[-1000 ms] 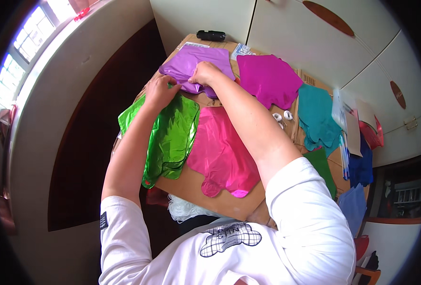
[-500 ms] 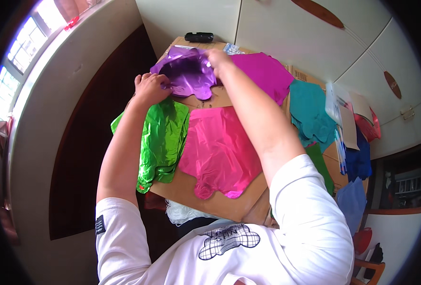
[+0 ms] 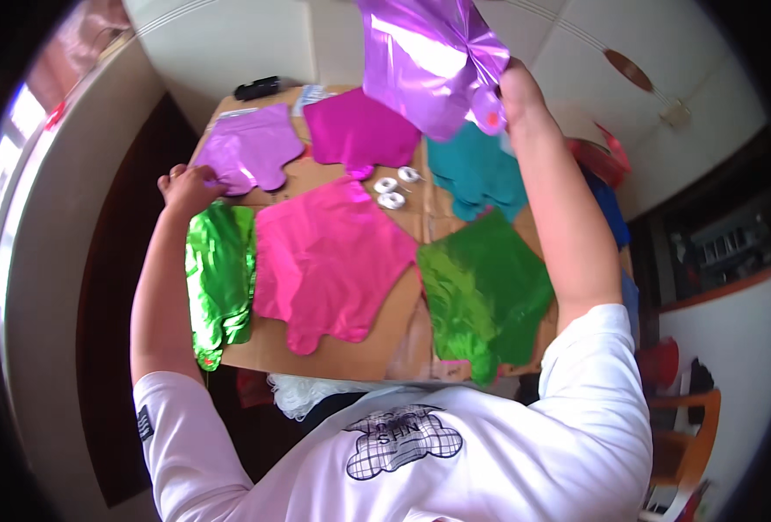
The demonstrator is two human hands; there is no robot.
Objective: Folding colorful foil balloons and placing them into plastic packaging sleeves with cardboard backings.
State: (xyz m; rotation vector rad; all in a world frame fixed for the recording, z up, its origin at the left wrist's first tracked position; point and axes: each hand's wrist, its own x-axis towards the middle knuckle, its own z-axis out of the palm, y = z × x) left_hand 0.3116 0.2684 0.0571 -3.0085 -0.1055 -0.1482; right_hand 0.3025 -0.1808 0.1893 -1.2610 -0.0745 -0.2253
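Note:
My right hand [image 3: 522, 94] is raised at the upper right, closed on the edge of a shiny purple foil balloon [image 3: 425, 61]. The balloon is flat and creased toward my fingers, and its top runs out of view. At the far left, my left hand [image 3: 191, 186] has its fingers curled at the corner of another flat purple foil balloon [image 3: 251, 146], which lies on the cardboard [image 3: 359, 357]. Just below that hand is a pile of bright green foil balloons [image 3: 218, 270]. A pink star-shaped foil balloon [image 3: 329, 261] lies in the middle.
A magenta foil balloon [image 3: 359, 130], a teal pile [image 3: 472, 174] and a dark green star-shaped balloon [image 3: 490, 291] also lie on the cardboard. Three small white rolls [image 3: 392, 200] sit between them. A black case [image 3: 259, 88] is at the far edge; a wooden chair [image 3: 690, 444] stands at right.
My right hand has lifted one purple foil balloon up and to the right, off the other purple one. The view has shifted, uncovering the white rolls and dark green balloon.

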